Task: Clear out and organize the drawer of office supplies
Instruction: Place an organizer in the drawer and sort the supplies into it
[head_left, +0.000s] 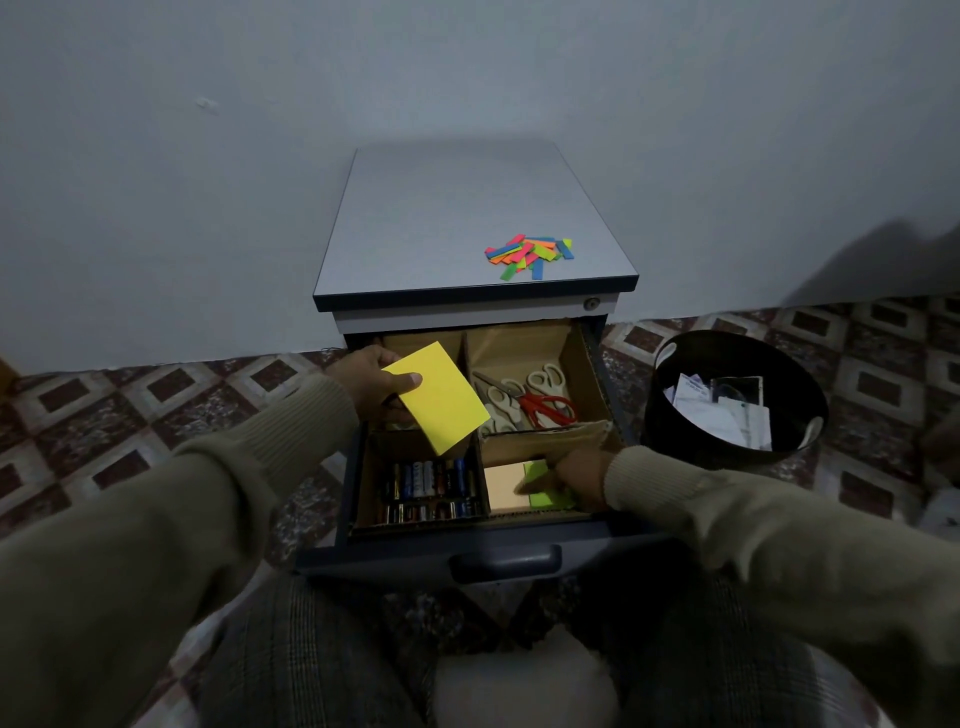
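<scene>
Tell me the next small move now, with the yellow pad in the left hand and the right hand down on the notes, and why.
Probably bring the yellow pad down into the front right compartment, beside the orange pad and green pad. The left hand holds it above the drawer, while the right hand rests on the pads there; batteries and scissors fill other compartments.

Both arms in olive sleeves reach forward. The left hand (375, 381) is raised, thumb on top and fingers beneath, pinching a yellow pad (439, 399). The right hand (574, 474) sits lower, fingers extended flat, pressing downward.
</scene>
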